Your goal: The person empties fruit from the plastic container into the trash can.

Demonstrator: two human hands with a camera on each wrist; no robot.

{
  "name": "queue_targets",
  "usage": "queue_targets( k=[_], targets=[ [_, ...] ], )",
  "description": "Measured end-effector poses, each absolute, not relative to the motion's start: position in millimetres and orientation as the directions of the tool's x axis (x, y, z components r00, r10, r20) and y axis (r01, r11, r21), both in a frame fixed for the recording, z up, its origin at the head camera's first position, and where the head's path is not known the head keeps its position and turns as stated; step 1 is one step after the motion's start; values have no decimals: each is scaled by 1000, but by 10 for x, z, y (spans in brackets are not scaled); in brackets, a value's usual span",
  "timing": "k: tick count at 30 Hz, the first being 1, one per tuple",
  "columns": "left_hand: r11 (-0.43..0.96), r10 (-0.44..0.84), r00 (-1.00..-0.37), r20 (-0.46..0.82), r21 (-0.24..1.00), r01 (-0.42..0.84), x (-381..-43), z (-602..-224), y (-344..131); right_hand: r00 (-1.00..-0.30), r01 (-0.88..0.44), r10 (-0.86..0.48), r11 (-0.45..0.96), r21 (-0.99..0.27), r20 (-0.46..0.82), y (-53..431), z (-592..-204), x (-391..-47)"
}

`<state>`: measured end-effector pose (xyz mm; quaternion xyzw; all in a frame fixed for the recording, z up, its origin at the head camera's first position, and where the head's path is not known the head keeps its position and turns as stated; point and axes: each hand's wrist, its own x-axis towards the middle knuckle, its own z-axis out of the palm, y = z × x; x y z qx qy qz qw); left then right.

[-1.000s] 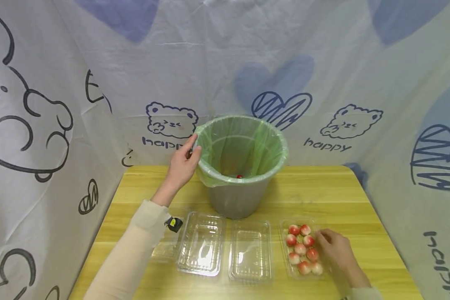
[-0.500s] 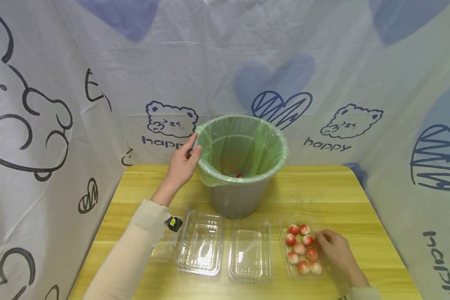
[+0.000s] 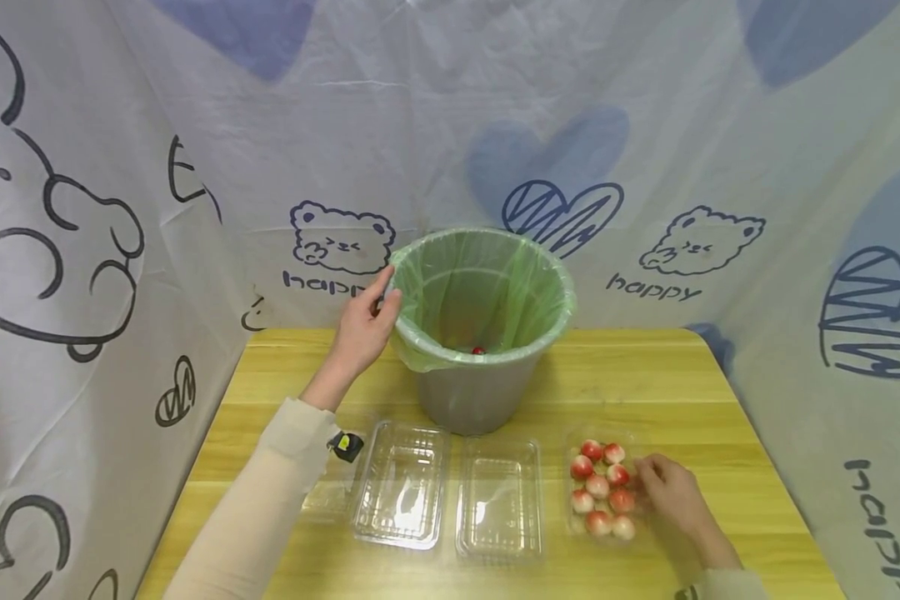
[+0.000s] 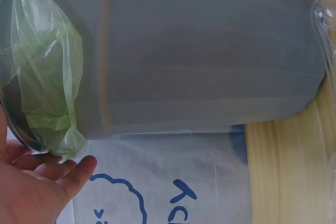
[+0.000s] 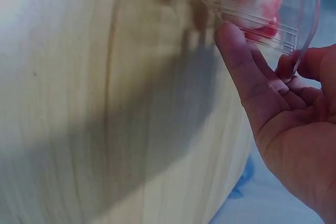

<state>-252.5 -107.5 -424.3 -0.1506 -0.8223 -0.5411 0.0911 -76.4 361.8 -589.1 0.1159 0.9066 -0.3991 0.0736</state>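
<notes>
At the left of the grey bin [image 3: 476, 396], my left hand [image 3: 363, 329] holds the rim. The bin's green bag [image 3: 483, 292] covers the rim, and its bunched end [image 4: 65, 140] hangs by my fingers in the left wrist view. My right hand [image 3: 675, 498] pinches the right edge of a clear plastic tray [image 5: 310, 19], thumb on the rim and fingers under it. Several round red-and-white fruits [image 3: 597, 485] lie in the tray. In the right wrist view the tray is off the table, with a shadow below. A small red thing [image 3: 478, 351] shows inside the bin.
Two clear plastic trays [image 3: 401, 483] [image 3: 499, 500] stand side by side on the wooden table [image 3: 645, 375] before the bin. Another clear piece [image 3: 326, 492] lies partly behind my left sleeve. Printed cloth walls [image 3: 435, 150] enclose the table's back and sides.
The fruit tray in my right hand has lifted and shifted slightly, with its fruits moving a little away from me. My left hand keeps its place on the bin's rim.
</notes>
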Motion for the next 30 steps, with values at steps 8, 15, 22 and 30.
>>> queue_targets(
  k=[8,15,22,30],
  targets=[
    [352,148,-937,316,869,349,-2529,-4235,-1094,-965,260,129,563,-785,-227,3629,-5692,-825],
    [381,146,-940,310,859,342,-2533,-4229,-1103,-979,204,121,510,-836,-165,3672,-5386,-947],
    [393,155,-944,291,859,329,-2520,-4241,-1086,-991,125,109,533,-837,-79,3686,-5032,-1071],
    [374,165,-944,285,868,328,-2528,-4222,-1067,-996,59,89,529,-847,-14,3616,-4651,-1205]
  ],
)
